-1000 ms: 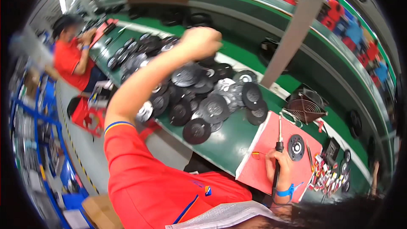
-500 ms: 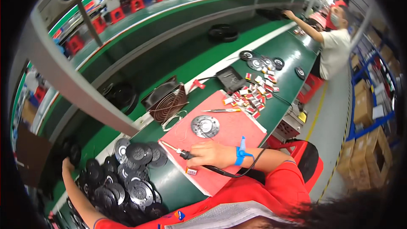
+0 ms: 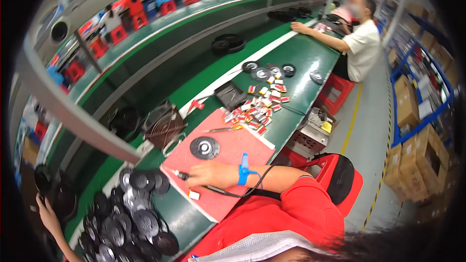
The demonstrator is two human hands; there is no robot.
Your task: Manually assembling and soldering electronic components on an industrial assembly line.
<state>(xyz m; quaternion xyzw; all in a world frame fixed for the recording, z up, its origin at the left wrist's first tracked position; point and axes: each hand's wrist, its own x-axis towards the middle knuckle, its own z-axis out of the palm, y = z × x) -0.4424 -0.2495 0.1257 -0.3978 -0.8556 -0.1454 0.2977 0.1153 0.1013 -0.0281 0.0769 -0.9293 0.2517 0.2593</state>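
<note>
Head view shows work that seems to be partway through, judging by the layout: a single black speaker-like disc (image 3: 205, 148) lies flat and alone on the pink mat (image 3: 257, 153), while a large heap of similar discs (image 3: 145, 221) covers the green desk (image 3: 187, 218) to the left. Whether the heaped discs are finished or untouched cannot be told, nor can any joint be made out on the lone one. Many small red-and-white packs (image 3: 262, 109) lie loose at the mat's far right corner and beyond it; one more pack (image 3: 194, 194) sits apart near the mat's left edge, just beside the right hand.

As for the grip, the right hand (image 3: 211, 174) is closed around the soldering iron (image 3: 183, 176), whose tip points left, away from the lone disc and near the mat's left edge. The left hand (image 3: 48, 215) is stretched far out past the heap, fingertips at the lower edge of a black round part (image 3: 42, 178); blur hides whether it is pinched or only touched. Tweezers (image 3: 222, 129) lie unheld on the mat, beyond the disc.
</note>
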